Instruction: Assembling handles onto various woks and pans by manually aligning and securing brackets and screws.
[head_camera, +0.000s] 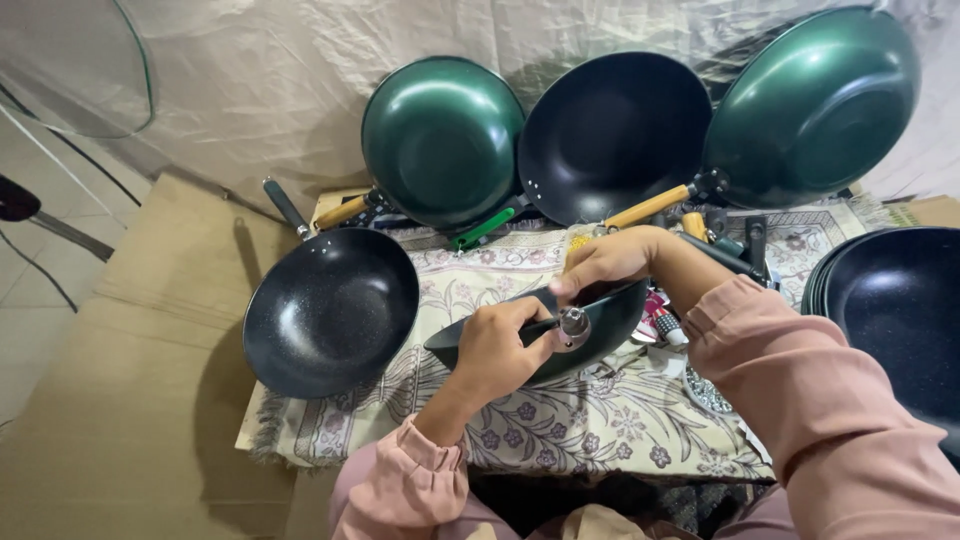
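From the head camera, the left hand (497, 350) is closed around a metal-tipped tool (567, 325) pressed to a dark green, black-lined wok (610, 310) — tilted over the floral cloth (560, 420). The right hand (605, 262) pinches the wok's far rim — a black speckled pan (330, 312) lies left.

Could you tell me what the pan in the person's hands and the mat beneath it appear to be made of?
The pan, gripped by the left hand and the right hand, looks like metal with a glossy green enamel-like outside and a dark non-stick inside; its smooth sheen suggests this. The mat looks like woven fabric: it has a printed floral pattern and a fringed edge.
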